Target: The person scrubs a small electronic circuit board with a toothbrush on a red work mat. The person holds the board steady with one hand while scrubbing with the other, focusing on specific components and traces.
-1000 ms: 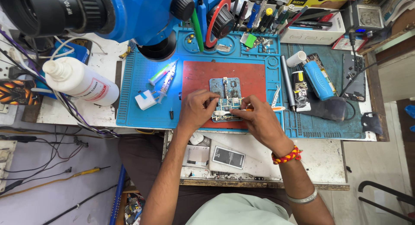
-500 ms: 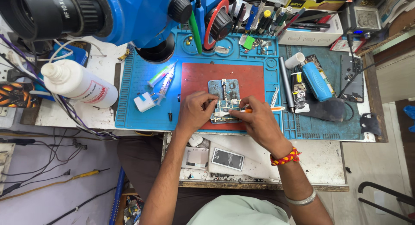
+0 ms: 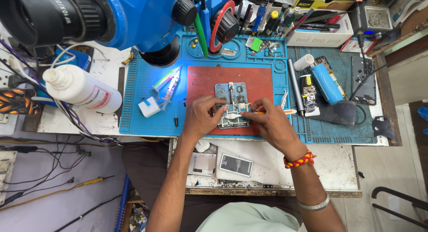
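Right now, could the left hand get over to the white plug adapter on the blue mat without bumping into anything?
Probably yes. The left hand rests on the opened phone, and the white plug adapter lies to its left on the blue mat. Only two syringes and a small dark bit lie nearby, off the direct path.

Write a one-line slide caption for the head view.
Both hands, left hand and right hand, work on an opened phone on a red mat beneath a blue microscope.

Bright, even daylight across the bench, bluish-white glow on the blue mat [image 3: 147,102] beneath the microscope [image 3: 111,18], soft short shadows under both hands, microscope looming large and slightly soft, wide-angle bending at the edges, centre sharp
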